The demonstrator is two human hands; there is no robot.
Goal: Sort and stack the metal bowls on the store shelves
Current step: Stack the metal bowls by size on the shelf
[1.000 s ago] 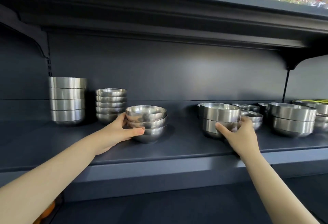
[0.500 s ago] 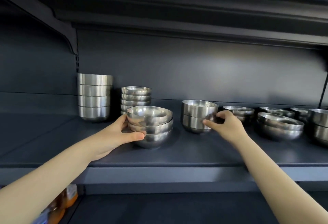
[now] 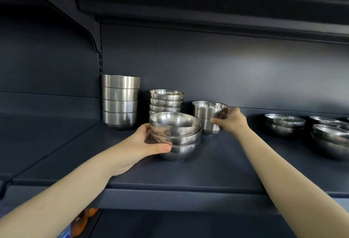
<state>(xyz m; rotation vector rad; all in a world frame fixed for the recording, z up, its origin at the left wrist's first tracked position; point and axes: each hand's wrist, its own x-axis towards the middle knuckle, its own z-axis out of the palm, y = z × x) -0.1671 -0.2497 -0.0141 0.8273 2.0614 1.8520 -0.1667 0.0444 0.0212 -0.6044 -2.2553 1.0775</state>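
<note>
A stack of three round metal bowls (image 3: 177,135) stands at the middle of the dark shelf (image 3: 217,164). My left hand (image 3: 149,141) grips its left side, thumb across the front. Just behind and to the right stands a stack of two straight-sided bowls (image 3: 207,115); my right hand (image 3: 230,120) holds its right side with curled fingers. At the back left are a tall stack of straight-sided bowls (image 3: 120,101) and a stack of small round bowls (image 3: 166,100), partly hidden by the front stack.
More bowl stacks sit on the right: one (image 3: 283,124) mid-right and larger ones (image 3: 332,139) at the frame edge. A shelf bracket (image 3: 90,30) slopes down at the upper left. Another shelf overhangs above. Packaged goods (image 3: 83,220) show below the shelf at the lower left.
My right hand has slid the two-bowl stack leftward along the shelf, close to the three-bowl stack. The left hand keeps its hold. The view has shifted left.
</note>
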